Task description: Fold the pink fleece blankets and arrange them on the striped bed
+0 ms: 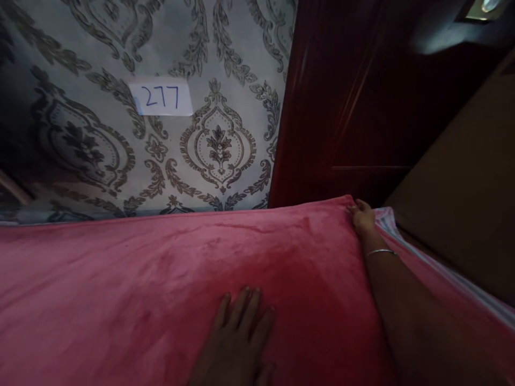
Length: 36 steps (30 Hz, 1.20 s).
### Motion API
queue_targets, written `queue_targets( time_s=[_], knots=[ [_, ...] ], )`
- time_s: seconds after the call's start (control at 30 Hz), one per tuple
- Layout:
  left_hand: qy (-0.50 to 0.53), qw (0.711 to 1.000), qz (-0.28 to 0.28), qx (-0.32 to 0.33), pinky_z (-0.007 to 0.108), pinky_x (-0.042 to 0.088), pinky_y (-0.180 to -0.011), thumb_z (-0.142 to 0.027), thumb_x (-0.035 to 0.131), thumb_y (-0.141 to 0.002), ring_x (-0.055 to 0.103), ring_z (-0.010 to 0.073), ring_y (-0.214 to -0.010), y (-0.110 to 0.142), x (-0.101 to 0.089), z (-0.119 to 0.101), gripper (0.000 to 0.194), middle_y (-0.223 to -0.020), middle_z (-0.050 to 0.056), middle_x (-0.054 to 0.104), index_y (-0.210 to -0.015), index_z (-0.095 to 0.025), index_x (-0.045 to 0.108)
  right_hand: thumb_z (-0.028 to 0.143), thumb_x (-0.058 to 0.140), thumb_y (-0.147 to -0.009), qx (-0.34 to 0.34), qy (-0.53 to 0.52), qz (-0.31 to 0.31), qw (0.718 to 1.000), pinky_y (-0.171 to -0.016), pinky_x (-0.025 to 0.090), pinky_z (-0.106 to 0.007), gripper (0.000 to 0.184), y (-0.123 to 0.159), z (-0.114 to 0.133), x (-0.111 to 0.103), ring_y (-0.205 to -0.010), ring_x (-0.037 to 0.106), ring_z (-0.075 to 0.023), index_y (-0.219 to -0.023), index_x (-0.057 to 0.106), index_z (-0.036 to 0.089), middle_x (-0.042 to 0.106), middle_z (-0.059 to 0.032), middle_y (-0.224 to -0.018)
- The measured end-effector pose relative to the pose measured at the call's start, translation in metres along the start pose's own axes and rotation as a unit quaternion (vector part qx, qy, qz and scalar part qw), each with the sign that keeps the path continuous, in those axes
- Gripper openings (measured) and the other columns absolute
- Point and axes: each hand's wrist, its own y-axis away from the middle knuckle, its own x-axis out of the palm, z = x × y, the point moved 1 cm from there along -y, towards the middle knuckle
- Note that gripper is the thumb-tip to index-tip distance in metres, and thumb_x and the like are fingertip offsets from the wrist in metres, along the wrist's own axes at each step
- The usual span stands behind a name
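A pink fleece blanket [161,279] lies spread across the lower half of the view. My left hand [237,338] rests flat on it near the bottom centre, fingers stretched out and together. My right hand [363,217] reaches to the blanket's far right corner, fingers curled over the edge and gripping it. A thin silver bangle [380,252] circles my right wrist.
A wall with grey and gold damask wallpaper [217,139] stands behind the blanket, with a white paper label [163,98] reading 277. A dark red wooden door [354,107] is to the right. A brown panel [470,187] and a striped sheet edge [442,268] lie at far right.
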Motion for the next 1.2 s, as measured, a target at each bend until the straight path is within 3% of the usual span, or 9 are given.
queue_targets(
  time_s=[0.13,0.2,0.3,0.43,0.63,0.73,0.83,1.0,1.2],
  knots=[
    [-0.017,1.000,-0.023,0.010,0.067,0.037,-0.114,-0.050,0.062,-0.089,0.038,0.0394,-0.146,0.001,0.006,0.003,0.080,-0.163,0.008,0.032,-0.159,-0.038,0.026,0.020,0.049,-0.090,-0.091,0.202,0.056,0.973,-0.114,0.038,-0.041,0.048,0.016,0.023,0.001,-0.135,0.048,-0.0276,-0.137,0.055,0.014,0.048,-0.0185,-0.149],
    [-0.025,0.999,-0.038,0.017,0.065,0.039,-0.113,-0.051,0.061,-0.089,0.040,0.0393,-0.145,0.002,0.009,0.005,0.080,-0.163,0.008,0.034,-0.159,-0.038,0.025,0.027,0.049,-0.094,-0.123,0.337,0.122,0.925,-0.121,0.026,-0.047,0.050,0.026,0.031,0.005,-0.146,0.035,-0.0298,-0.142,0.053,0.017,0.039,-0.0154,-0.158],
    [-0.031,0.998,-0.056,0.025,0.062,0.038,-0.115,-0.052,0.059,-0.090,0.040,0.0380,-0.145,0.002,0.014,0.009,0.080,-0.163,0.006,0.034,-0.160,-0.038,0.022,0.043,0.044,-0.099,-0.082,0.471,0.204,0.855,-0.121,0.021,-0.059,0.056,0.031,0.030,0.010,-0.149,0.030,-0.0340,-0.149,0.048,0.019,0.037,-0.0150,-0.161],
    [-0.038,0.996,-0.076,0.028,0.060,0.036,-0.116,-0.054,0.057,-0.091,0.041,0.0368,-0.145,0.003,0.016,0.009,0.080,-0.162,0.005,0.035,-0.160,-0.038,0.022,0.052,0.031,-0.102,-0.052,0.534,0.227,0.813,-0.122,0.019,-0.058,0.062,0.026,0.021,0.011,-0.152,0.024,-0.0312,-0.157,0.038,0.023,0.029,-0.0101,-0.165],
    [-0.019,0.999,-0.037,0.018,0.065,0.037,-0.113,-0.050,0.056,-0.092,0.037,0.0382,-0.147,0.002,0.000,0.001,0.071,-0.162,0.010,0.035,-0.157,-0.035,0.033,0.037,0.033,-0.104,-0.056,0.504,0.290,0.812,-0.124,0.019,-0.054,0.058,0.028,0.038,0.001,-0.153,0.024,-0.0296,-0.156,0.037,0.012,0.030,-0.0153,-0.164],
    [-0.002,0.999,-0.043,-0.001,0.065,0.034,-0.115,-0.044,0.049,-0.096,0.036,0.0365,-0.148,0.001,-0.008,-0.002,0.063,-0.162,0.009,0.036,-0.156,-0.034,0.037,0.034,0.036,-0.104,-0.077,0.479,0.344,0.804,-0.124,0.025,-0.038,0.054,0.047,0.047,-0.027,-0.150,0.031,-0.0203,-0.154,0.042,0.016,0.036,-0.0097,-0.162],
    [0.010,0.998,-0.057,-0.016,0.064,0.032,-0.117,-0.040,0.046,-0.097,0.038,0.0356,-0.147,0.000,-0.011,-0.004,0.059,-0.161,0.009,0.039,-0.155,-0.033,0.040,0.038,0.038,-0.104,-0.095,0.482,0.371,0.788,-0.125,0.022,-0.039,0.053,0.072,0.046,-0.075,-0.153,0.024,-0.0188,-0.155,0.040,0.024,0.032,-0.0029,-0.164],
    [0.013,0.998,-0.055,-0.017,0.063,0.030,-0.117,-0.037,0.046,-0.096,0.040,0.0357,-0.145,-0.003,-0.020,-0.007,0.056,-0.159,0.010,0.042,-0.152,-0.030,0.046,0.029,0.037,-0.103,-0.040,0.536,0.278,0.796,-0.121,0.029,-0.037,0.052,0.097,0.046,-0.162,-0.149,0.033,-0.0198,-0.154,0.042,0.020,0.039,-0.0069,-0.161],
    [-0.014,0.998,-0.058,-0.024,0.064,0.031,-0.114,-0.036,0.043,-0.096,0.038,0.0375,-0.146,-0.007,-0.030,-0.009,0.055,-0.158,0.015,0.043,-0.150,-0.025,0.050,0.034,0.042,-0.102,0.046,0.566,0.191,0.801,-0.100,0.046,-0.035,0.044,0.133,0.065,-0.220,-0.123,0.060,-0.0269,-0.139,0.057,0.015,0.064,-0.0176,-0.134]
  ],
)
